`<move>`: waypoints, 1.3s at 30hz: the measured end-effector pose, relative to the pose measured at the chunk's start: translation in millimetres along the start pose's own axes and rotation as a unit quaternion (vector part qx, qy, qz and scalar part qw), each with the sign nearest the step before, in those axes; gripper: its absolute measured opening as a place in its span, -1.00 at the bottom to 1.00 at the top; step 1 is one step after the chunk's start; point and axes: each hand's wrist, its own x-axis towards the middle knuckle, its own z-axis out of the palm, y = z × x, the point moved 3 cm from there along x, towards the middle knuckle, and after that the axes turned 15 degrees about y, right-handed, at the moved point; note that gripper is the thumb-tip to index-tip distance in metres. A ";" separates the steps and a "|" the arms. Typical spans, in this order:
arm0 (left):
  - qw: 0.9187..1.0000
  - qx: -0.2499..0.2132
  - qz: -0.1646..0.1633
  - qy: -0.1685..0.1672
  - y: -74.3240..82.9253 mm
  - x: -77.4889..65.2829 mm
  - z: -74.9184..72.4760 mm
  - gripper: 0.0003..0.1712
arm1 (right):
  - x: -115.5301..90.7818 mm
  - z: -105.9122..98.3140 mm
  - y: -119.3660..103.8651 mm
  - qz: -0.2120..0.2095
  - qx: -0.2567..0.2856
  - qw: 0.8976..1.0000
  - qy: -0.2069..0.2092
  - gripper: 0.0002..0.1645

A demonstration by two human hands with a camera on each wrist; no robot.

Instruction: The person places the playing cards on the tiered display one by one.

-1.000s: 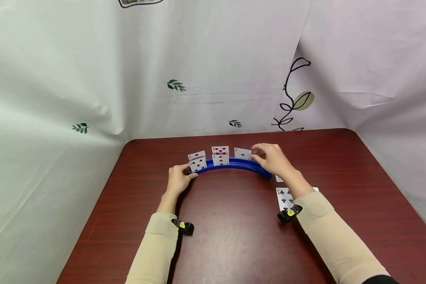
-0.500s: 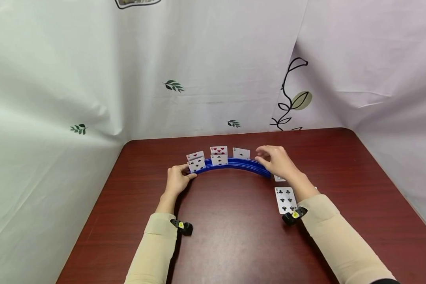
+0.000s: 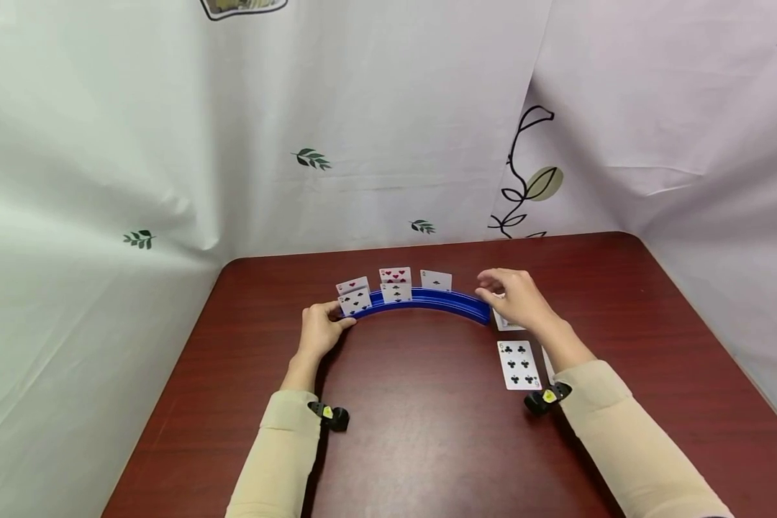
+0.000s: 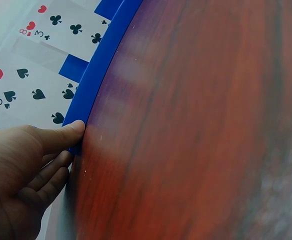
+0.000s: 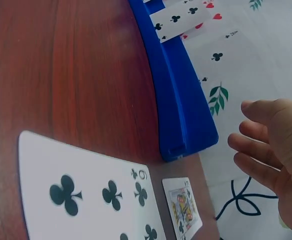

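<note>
My left hand (image 3: 319, 331) pinches the left end of a curved blue card holder (image 3: 456, 303) between thumb and fingers. In its slots, a five of spades (image 4: 38, 92) stands before a heart card (image 3: 352, 285), and a three of clubs (image 4: 73, 30) before an eight of hearts (image 3: 396, 275). Farther right in the rear slot stands a club card (image 3: 437, 280). Just past the holder's right end hovers my right hand (image 3: 519, 296), fingers loosely bent, holding nothing. Below it lies a face card of clubs (image 5: 183, 207), partly hidden in the head view.
A six of clubs (image 3: 519, 365) lies face up on the dark red wooden table (image 3: 421, 432), right of centre. Another card (image 3: 548, 365) shows only its edge beside the right forearm. White cloth (image 3: 388, 93) hangs behind the table.
My right hand has drawn away to the right from the rear club card, which stays standing in the holder. More of the table cards shows now. The left hand keeps its place.
</note>
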 end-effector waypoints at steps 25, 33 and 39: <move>1.000 -0.002 -0.001 0.003 1.2 -0.3 -0.3 -0.62 | -19.1 -20.8 16.9 0.010 -0.046 0.999 -0.013 -0.71; 1.000 0.001 -0.003 0.002 0.9 -0.5 -1.0 -0.61 | -26.3 -28.8 23.4 0.022 -0.059 0.998 -0.023 -0.69; 1.000 0.001 -0.007 0.000 0.1 -0.7 0.2 -0.61 | -32.2 -33.5 28.3 0.026 -0.064 0.997 -0.033 -0.68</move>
